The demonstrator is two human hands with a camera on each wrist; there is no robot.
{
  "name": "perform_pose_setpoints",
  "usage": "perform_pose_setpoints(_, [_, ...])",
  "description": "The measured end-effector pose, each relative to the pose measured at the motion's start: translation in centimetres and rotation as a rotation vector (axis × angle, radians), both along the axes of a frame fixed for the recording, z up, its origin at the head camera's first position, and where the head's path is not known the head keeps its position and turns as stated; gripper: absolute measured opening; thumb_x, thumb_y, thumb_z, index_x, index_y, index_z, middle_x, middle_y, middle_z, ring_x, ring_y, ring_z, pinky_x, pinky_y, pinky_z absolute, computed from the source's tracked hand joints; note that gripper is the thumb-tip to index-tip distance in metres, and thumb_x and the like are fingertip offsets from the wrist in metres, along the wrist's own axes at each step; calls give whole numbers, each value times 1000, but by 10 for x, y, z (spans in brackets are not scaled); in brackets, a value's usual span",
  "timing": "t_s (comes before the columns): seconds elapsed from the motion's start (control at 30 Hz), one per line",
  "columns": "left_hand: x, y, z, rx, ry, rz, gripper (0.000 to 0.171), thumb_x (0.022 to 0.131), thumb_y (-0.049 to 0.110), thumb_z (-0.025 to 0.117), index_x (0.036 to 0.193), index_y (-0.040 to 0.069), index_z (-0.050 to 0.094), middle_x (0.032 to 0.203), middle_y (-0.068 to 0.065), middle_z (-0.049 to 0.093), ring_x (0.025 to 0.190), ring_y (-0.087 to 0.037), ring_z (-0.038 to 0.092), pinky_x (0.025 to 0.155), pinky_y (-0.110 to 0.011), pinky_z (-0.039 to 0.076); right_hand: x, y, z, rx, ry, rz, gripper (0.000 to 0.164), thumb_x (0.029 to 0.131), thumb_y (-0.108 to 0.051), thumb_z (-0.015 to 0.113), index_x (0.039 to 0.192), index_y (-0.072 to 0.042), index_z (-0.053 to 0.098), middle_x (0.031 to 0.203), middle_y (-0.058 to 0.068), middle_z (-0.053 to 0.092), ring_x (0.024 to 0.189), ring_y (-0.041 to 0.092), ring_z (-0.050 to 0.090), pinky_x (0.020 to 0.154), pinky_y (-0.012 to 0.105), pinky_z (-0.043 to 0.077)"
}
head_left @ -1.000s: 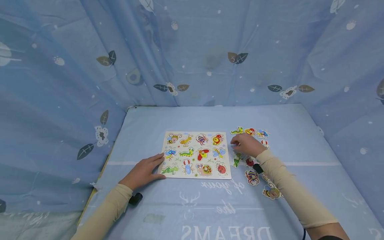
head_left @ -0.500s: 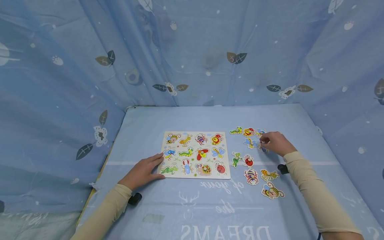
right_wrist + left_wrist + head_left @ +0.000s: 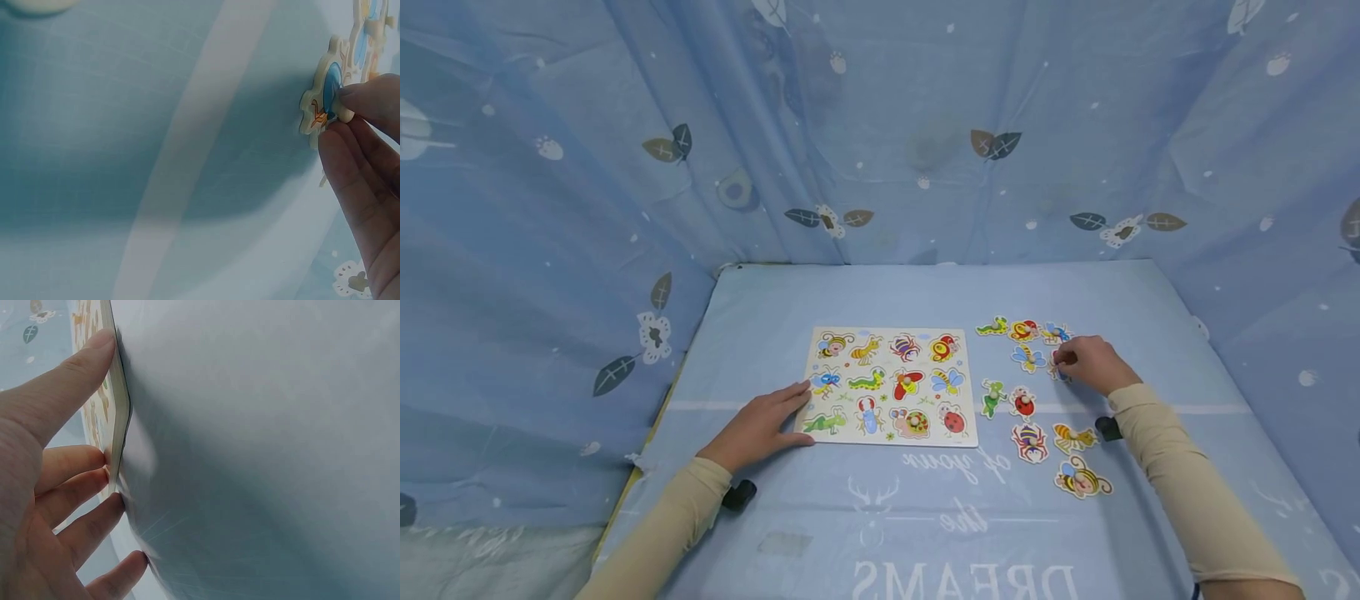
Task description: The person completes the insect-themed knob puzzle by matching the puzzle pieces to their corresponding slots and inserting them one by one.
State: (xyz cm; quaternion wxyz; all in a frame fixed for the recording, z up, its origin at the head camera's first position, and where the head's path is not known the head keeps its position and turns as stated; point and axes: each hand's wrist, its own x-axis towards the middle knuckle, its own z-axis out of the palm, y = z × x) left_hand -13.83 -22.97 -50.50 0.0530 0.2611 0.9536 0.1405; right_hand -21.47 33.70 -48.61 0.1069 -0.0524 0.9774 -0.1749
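Note:
My left hand [image 3: 763,429] rests at the left edge of a wooden insect peg puzzle board [image 3: 887,446]. In the left wrist view, the thumb and fingertips touch the board's edge [image 3: 119,403]. A red winged bug piece [image 3: 907,384] and a snail piece [image 3: 912,423], both with knobs, sit in the board. Over the loose pieces on the right, my right hand [image 3: 1093,364] pinches the knob of a blue stag beetle puzzle piece [image 3: 331,87]. In the head view, the fingers partly cover that piece.
Several loose pieces lie right of the board, among them a caterpillar [image 3: 993,326], a dragonfly [image 3: 1028,358], a grasshopper [image 3: 992,399], a ladybug [image 3: 1022,402], a spider [image 3: 1029,442] and a bee [image 3: 1082,478]. Blue curtains [image 3: 880,125] stand around the table.
My right hand has moved right, from beside the board's right edge to the stag beetle piece, and now pinches its knob. My left hand has stayed at the board's edge.

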Motion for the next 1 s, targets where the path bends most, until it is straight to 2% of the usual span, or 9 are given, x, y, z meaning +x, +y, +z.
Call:
perform_pose_setpoints(0.23, [1,1,2,2,-2,7,85,79,54,74,146,10,46,156,-3,38,138,-28,44,110,-46,44,0,-1,4,6,-14,-7,16,87,-9,71,101,-3,75,96,12,72,82,20,63,75,41,57])
perform_pose_setpoints(0.4, [1,0,1,-2,8,6,86,79,55,73,146,10,45,156,-3,38,138,-27,44,110,-45,44,0,-9,12,3,38,2,13,86,-8,72,98,-4,75,93,11,71,79,20,63,71,38,57])
perform_pose_setpoints(0.5, [0,-1,-1,0,16,6,86,78,56,73,146,10,45,156,-3,38,138,-28,45,109,-46,45,-1,-21,20,-29,74,35,11,86,-8,72,96,-5,76,90,9,71,78,18,63,67,35,57])
perform_pose_setpoints(0.7, [0,-1,-3,4,25,11,86,78,55,74,146,11,46,156,-2,39,137,-27,46,109,-46,45,0,-64,33,-96,148,152,10,87,-9,72,95,-10,77,92,4,72,84,18,67,70,35,59])
perform_pose_setpoints(1.0, [2,0,-2,2,5,16,87,78,55,74,146,10,45,156,-3,37,138,-28,45,110,-46,44,6,-146,40,-135,251,405,10,87,-9,71,92,-14,78,89,-4,71,81,9,65,71,27,58])
